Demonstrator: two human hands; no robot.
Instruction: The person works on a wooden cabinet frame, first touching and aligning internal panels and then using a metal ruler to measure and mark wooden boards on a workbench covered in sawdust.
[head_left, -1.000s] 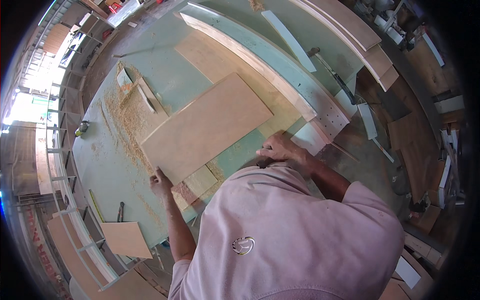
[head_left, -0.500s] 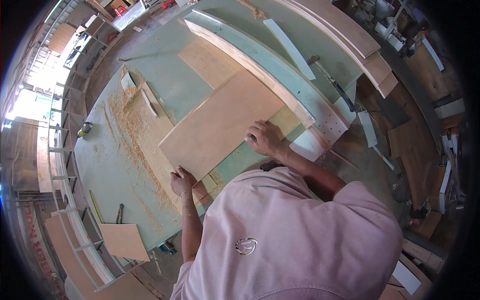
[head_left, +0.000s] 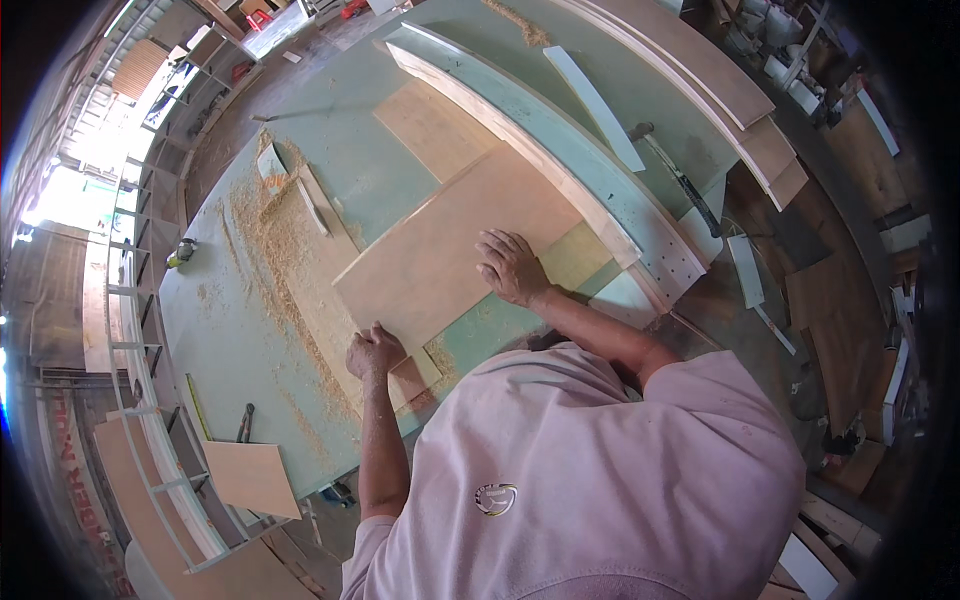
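A flat rectangular plywood board [head_left: 455,240] lies aslant over other wooden pieces on the green worktable. My left hand [head_left: 376,350] is at its near left corner, fingers bent round the edge. My right hand [head_left: 513,270] rests on the board near its right side, the fingers stretched and lying flat on the face. Beyond the board's far right end runs a long pale-green panel with raised wooden edges [head_left: 545,130]. Underneath, a lighter plywood strip [head_left: 435,125] sticks out at the far side. A small wooden offcut [head_left: 412,378] is beside my left wrist.
Sawdust [head_left: 265,235] covers a long board left of my hands. A hammer [head_left: 680,180] lies beyond the panel, near a white strip [head_left: 595,108]. A tape measure [head_left: 181,252] sits at the table's left edge. Stacked boards [head_left: 735,105] line the far right.
My right hand has moved from the board's near edge, where its fingers were curled, onto the board's face and opened flat. My left hand stays at the corner. The view has shifted slightly.
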